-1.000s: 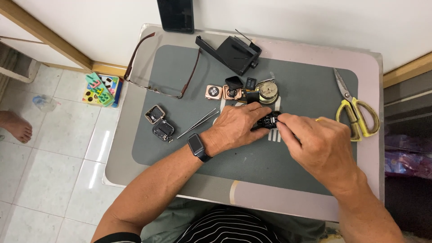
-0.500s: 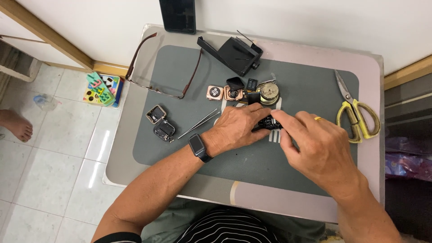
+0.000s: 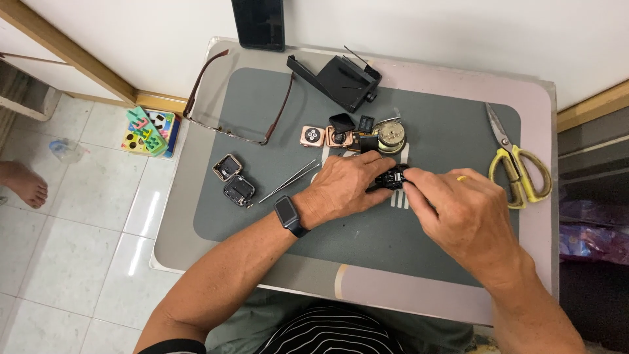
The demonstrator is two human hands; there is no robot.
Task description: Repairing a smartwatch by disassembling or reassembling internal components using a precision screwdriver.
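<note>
Grey work mat (image 3: 275, 118) spread over the small table, and at its centre the left hand (image 3: 344, 187) clamps a small black watch part (image 3: 392, 177) flat while the right hand (image 3: 458, 210) pinches its edge, tweezers (image 3: 288, 181) parked just left, yellow scissors (image 3: 517, 167) well right.

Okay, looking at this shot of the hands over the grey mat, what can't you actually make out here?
- Small black part, head view: mostly covered by the left hand and right hand; its kind is unclear.
- Dark flat device: cut off by the top edge.
- Small round and square parts above the hands: too small to identify.
- Bare foot: cut off at the left edge.
</note>
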